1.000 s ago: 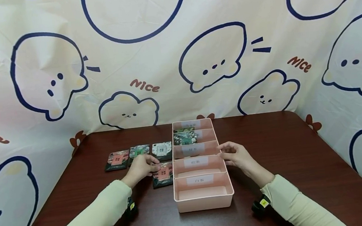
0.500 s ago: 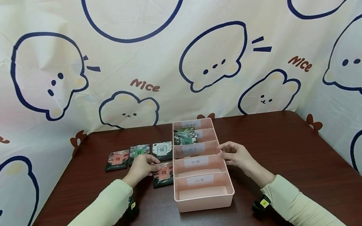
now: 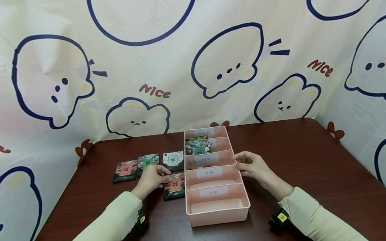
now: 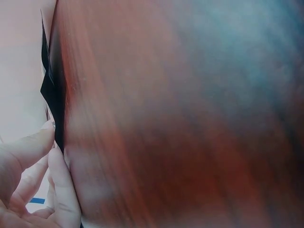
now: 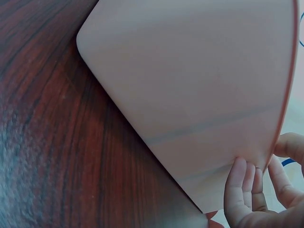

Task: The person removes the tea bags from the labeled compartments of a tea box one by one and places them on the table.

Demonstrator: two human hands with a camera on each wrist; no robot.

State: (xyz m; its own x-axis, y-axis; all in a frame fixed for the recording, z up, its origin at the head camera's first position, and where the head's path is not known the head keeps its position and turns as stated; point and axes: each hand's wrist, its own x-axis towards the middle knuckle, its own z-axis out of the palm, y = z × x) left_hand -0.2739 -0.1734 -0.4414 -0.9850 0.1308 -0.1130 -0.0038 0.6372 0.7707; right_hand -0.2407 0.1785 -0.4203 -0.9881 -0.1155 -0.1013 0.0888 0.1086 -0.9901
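Note:
My left hand [image 3: 151, 178] pinches the upper left corner of a dark tea sachet [image 3: 174, 186] with a red label, which lies against the left side of a long pink divided box [image 3: 219, 217]. Seen edge-on in the left wrist view, the black sachet [image 4: 54, 102] runs up from the thumb and fingertips. On the box's other side, my right hand [image 3: 254, 168] grips the rim near the middle compartments. Its fingers [image 5: 235, 178] lie along the outer wall in the right wrist view. Two green-patterned sachets [image 3: 197, 148] are in the box's far compartments.
Behind my left hand, a row holds a red-labelled sachet [image 3: 125, 170], a green-labelled sachet [image 3: 149, 160] and a white-labelled sachet [image 3: 173, 160]. White labels [image 3: 213, 192] mark the box's compartments. The dark wooden table [image 3: 286, 138] meets a patterned cloth [image 3: 173, 67] at the back.

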